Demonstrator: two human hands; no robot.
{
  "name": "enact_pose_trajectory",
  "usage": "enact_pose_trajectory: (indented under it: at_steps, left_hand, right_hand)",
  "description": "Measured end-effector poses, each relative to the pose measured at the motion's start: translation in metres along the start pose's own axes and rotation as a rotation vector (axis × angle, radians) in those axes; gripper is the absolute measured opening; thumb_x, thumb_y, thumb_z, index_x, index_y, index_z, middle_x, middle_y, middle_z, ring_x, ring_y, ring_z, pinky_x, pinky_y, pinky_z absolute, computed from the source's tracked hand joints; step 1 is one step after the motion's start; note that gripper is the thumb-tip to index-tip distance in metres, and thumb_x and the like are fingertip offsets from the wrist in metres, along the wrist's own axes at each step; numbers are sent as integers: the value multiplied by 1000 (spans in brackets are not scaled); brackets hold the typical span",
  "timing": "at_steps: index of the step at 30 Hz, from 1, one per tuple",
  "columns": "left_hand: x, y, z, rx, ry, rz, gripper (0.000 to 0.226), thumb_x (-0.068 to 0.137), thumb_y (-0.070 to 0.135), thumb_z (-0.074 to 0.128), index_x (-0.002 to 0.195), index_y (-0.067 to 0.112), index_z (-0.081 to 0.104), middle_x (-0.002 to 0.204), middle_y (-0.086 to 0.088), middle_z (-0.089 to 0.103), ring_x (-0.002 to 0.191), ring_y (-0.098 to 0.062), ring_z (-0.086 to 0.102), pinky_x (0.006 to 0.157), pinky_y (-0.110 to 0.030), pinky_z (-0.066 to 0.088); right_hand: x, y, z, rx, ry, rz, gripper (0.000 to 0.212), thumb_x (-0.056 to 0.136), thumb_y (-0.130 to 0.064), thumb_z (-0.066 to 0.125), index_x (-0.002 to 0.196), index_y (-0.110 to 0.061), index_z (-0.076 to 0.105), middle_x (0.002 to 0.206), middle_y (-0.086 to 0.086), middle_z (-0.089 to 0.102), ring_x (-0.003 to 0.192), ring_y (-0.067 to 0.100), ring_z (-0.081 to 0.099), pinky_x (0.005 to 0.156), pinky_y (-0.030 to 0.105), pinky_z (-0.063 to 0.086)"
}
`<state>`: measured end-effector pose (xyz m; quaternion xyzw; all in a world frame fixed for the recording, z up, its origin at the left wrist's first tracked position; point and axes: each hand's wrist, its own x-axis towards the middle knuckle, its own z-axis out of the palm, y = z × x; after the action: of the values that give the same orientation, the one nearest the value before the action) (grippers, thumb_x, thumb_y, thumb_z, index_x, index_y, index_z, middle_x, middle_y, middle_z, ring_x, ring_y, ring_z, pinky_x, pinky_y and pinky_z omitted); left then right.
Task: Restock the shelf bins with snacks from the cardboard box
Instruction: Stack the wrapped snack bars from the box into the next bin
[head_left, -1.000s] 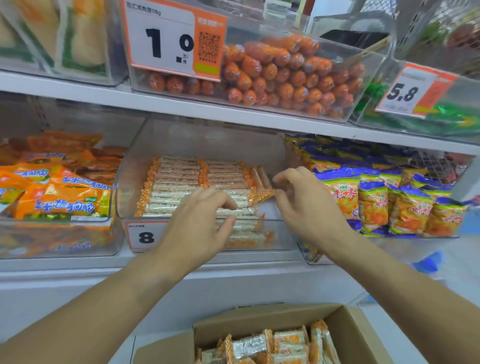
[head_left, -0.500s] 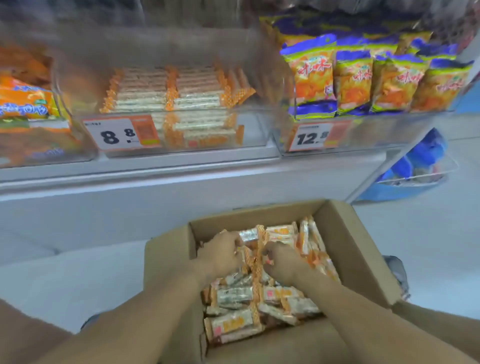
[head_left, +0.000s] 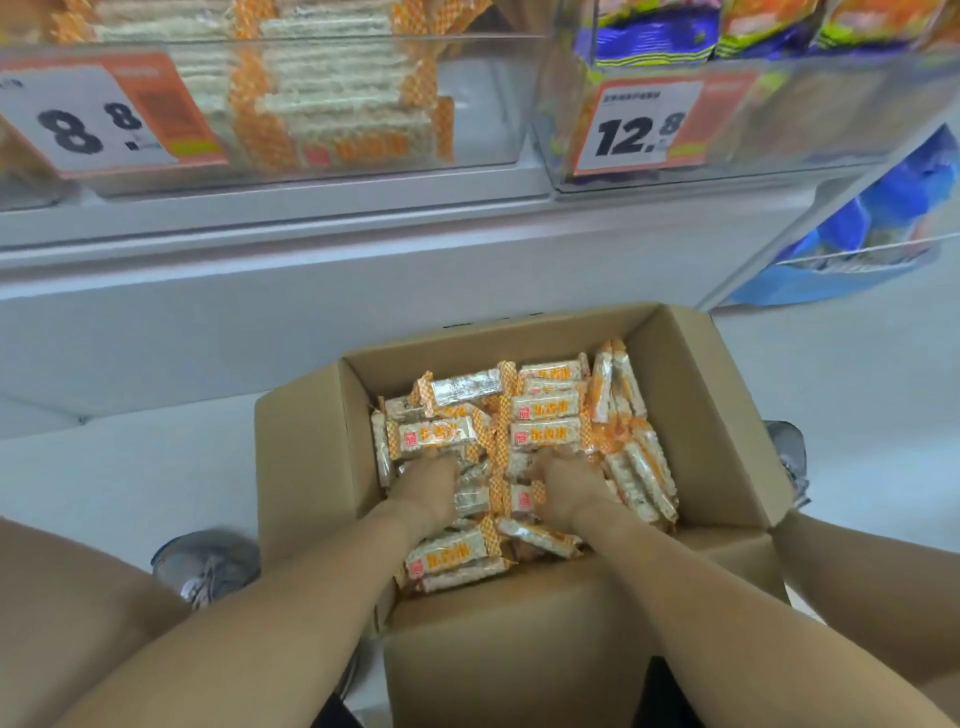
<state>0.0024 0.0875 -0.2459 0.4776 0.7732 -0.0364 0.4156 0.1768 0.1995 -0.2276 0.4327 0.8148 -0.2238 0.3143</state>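
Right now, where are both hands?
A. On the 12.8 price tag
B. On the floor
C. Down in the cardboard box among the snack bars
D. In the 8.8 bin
C: the left hand and right hand are buried among snack bars inside the cardboard box.

Left hand (head_left: 434, 480): fingers buried among the snacks (head_left: 543, 434); grip could not be told.
Right hand (head_left: 563, 480): fingertips hidden in the same pile; grip unclear.
Box (head_left: 306, 467): near flap and lower front ran behind the forearms; bottom covered by packs.
Bin (head_left: 478, 104): top cut off by the upper edge; the packs inside were blurred.
Tag (head_left: 104, 117): left edge cut off; small print unreadable.
Shoe (head_left: 208, 566): partly behind the leg.
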Motion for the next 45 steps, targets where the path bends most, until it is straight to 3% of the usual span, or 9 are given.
enact_pose_trajectory:
  at_steps: [9,13,16,19,22,30,34,39,45]
  left_hand:
    - [-5,14,-9,-61,-100,-47,19,91,24,65,85,11,54,84,-4,56,76,-20,55,66,-33,46]
    - [-13,16,-39,-309,-246,-108,37,88,26,68,115,4,57,116,-17,60,102,-24,61,69,-28,48]
    - [-26,20,-76,-587,-317,-117,47,89,22,66,131,5,51,137,-5,51,129,-28,48,98,-41,46]
    - [-45,40,-124,-953,-411,-49,39,99,33,57,125,4,53,92,-10,62,82,-27,64,87,-46,50]
    - [-71,65,-178,-995,-374,70,38,105,39,46,122,7,55,82,-13,56,59,-20,57,55,-32,52]
    - [-145,81,-272,-997,-121,253,15,96,14,63,105,5,56,78,-8,55,77,-22,58,74,-35,57]
    - [-152,75,-273,-1091,56,193,27,88,9,72,111,1,60,84,-7,67,68,-20,67,78,-38,58]
    - [-161,78,-261,-1079,169,228,26,83,23,78,81,7,58,65,-11,60,50,-15,57,49,-21,47]
    - [-164,84,-269,-1423,63,257,8,96,18,58,95,10,59,88,-20,58,69,-29,62,70,-37,54]
  right_hand:
    - [0,16,-18,149,-60,27,40,85,-38,78,108,-20,51,106,0,57,96,20,55,79,32,49]
    - [-6,12,-62,323,-140,-82,47,84,-47,78,112,-18,53,86,-5,53,79,16,52,70,29,41]
    - [-25,0,-121,350,-91,-172,50,83,-56,74,118,-21,64,77,0,65,67,15,60,60,26,43]
    - [-53,-13,-189,292,35,-241,51,84,-61,69,97,-11,73,68,-3,66,65,16,64,60,24,48]
    - [-95,-25,-250,378,116,-315,41,87,-48,73,95,-8,69,53,-5,62,44,11,58,46,20,44]
    - [-154,2,-282,1106,164,-596,28,77,-11,78,97,3,64,109,26,69,97,44,70,87,38,60]
    - [-148,-6,-271,1342,93,-631,50,55,-26,96,91,-1,71,121,17,69,97,34,71,85,29,58]
    - [-150,-15,-257,1435,144,-651,56,49,-39,99,84,-2,75,100,22,73,88,26,70,80,27,59]
    - [-149,-35,-246,1443,310,-661,80,42,-26,102,111,-5,67,112,19,69,85,30,70,69,38,62]
